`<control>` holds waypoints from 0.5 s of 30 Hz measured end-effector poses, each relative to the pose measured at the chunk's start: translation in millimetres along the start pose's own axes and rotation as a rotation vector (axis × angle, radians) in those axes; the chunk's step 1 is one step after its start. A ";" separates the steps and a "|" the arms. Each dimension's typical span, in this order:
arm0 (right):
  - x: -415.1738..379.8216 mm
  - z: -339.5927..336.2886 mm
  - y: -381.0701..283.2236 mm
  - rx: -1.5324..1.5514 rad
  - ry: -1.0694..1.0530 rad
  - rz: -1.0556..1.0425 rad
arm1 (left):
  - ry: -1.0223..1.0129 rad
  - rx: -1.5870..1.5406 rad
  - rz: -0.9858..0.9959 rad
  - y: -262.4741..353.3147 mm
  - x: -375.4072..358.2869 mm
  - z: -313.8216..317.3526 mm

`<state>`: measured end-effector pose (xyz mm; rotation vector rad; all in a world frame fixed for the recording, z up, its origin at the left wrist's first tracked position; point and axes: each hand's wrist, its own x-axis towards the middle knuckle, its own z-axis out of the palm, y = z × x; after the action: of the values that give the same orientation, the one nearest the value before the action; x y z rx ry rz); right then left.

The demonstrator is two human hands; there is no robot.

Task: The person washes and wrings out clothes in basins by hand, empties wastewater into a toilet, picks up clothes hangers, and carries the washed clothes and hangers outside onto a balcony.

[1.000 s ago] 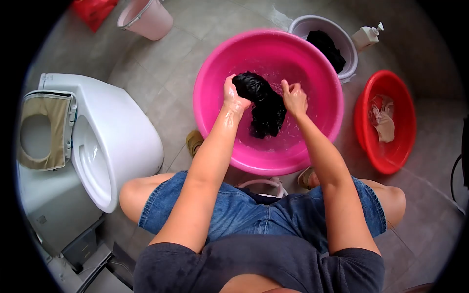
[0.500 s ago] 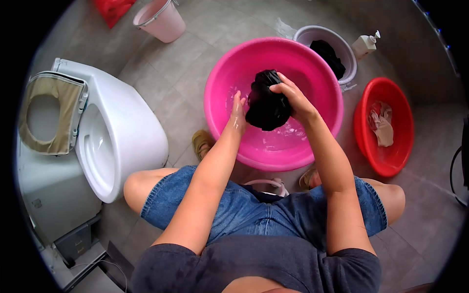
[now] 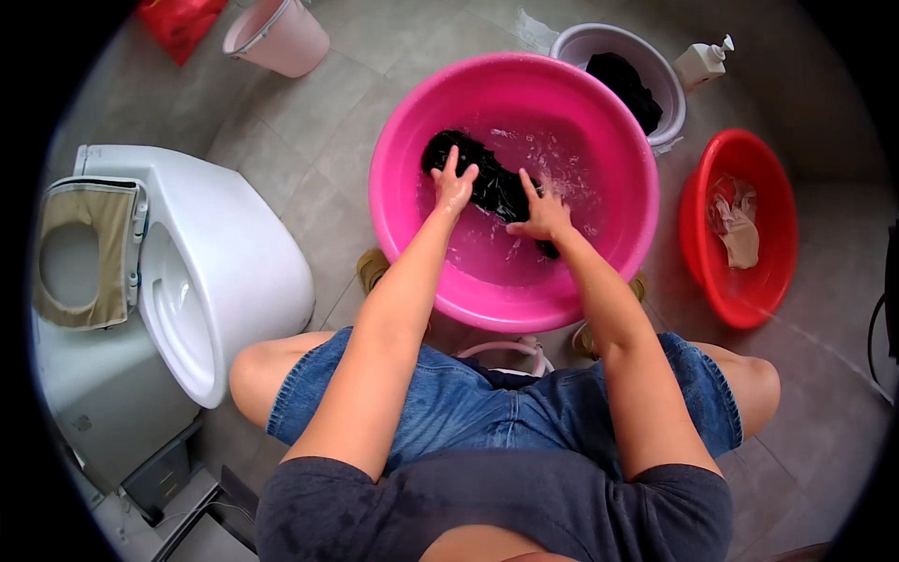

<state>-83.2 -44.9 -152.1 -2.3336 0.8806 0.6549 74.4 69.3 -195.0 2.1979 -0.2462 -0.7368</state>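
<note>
A wet black garment [image 3: 492, 184] lies stretched out in shallow, rippling water inside the large pink basin [image 3: 398, 159]. What kind of garment it is, I cannot make out. On its left end rests my left hand [image 3: 453, 187], fingers spread. My right hand [image 3: 545, 214] is over the garment's right end, with the fingers also apart and touching the cloth. Neither hand grips it.
Behind the basin stands a grey tub [image 3: 670, 103] with black cloth [image 3: 623, 89], beside a white pump bottle [image 3: 704, 64]. A red basin [image 3: 698, 234] at right holds pale cloth [image 3: 740, 239]. At left are a toilet [image 3: 253, 253] and a pink bucket [image 3: 295, 42].
The black garment was bunched up in my right hand above the basin. Now it is down in the water, spread lengthwise, and both hands have opened over it.
</note>
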 end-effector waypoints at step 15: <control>26.9 63.7 9.1 0.017 0.138 0.017 | 0.004 -0.175 -0.187 -3.8 -34.5 20.9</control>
<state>-87.2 -21.4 -217.7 -2.3813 0.9633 0.4959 34.0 72.4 -194.0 2.0738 0.0261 -0.8232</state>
